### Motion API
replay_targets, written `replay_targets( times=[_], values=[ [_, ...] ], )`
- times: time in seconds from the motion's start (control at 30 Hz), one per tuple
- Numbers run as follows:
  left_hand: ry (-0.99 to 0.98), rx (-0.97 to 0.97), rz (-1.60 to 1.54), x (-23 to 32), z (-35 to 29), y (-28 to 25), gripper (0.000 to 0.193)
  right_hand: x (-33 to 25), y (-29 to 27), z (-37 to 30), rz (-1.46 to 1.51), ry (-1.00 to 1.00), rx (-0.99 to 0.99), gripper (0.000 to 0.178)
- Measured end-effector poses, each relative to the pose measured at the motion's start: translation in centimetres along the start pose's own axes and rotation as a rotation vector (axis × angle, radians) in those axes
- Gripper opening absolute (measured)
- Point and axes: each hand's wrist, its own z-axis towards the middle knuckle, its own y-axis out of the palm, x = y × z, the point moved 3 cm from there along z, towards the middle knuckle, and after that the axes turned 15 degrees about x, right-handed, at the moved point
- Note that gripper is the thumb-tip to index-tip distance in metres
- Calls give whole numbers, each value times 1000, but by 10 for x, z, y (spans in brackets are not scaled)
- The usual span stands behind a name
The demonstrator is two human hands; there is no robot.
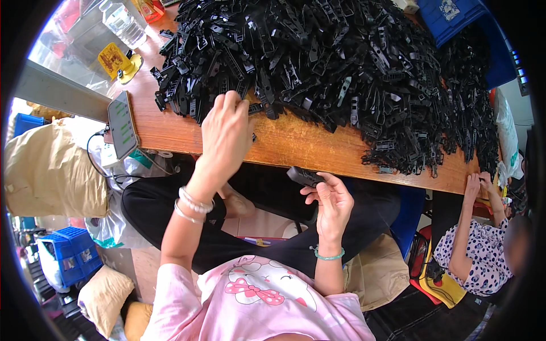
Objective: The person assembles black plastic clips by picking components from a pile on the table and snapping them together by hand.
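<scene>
A big heap of small black plastic clip-like parts [307, 68] covers much of the wooden table [307, 148]. My left hand [223, 136] is over the table's near edge, at the front of the heap. Its fingers are curled together, and a small dark bit shows beside them; what they grip is mostly hidden. Lower and to the right, in front of the table edge, my right hand [331, 204] pinches a black plastic part [303, 176] between thumb and fingers, with one end pointing left.
A phone-like device with a lit screen [122, 126] stands at the table's left edge. Behind it are a yellow holder [120, 61] and a plastic bottle [123, 24]. A blue bin [458, 20] leans at the far right. Another person's hands [478, 184] work at the right table edge.
</scene>
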Motion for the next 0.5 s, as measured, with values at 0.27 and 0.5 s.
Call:
replay_targets(
  times=[0.27, 0.5],
  values=[
    [-135, 55, -110, -14, 11, -11, 23, 7, 1, 3, 39, 50, -49, 24],
    [-583, -508, -920, 24, -35, -28, 34, -10, 11, 1, 199, 99, -139, 23]
  ],
)
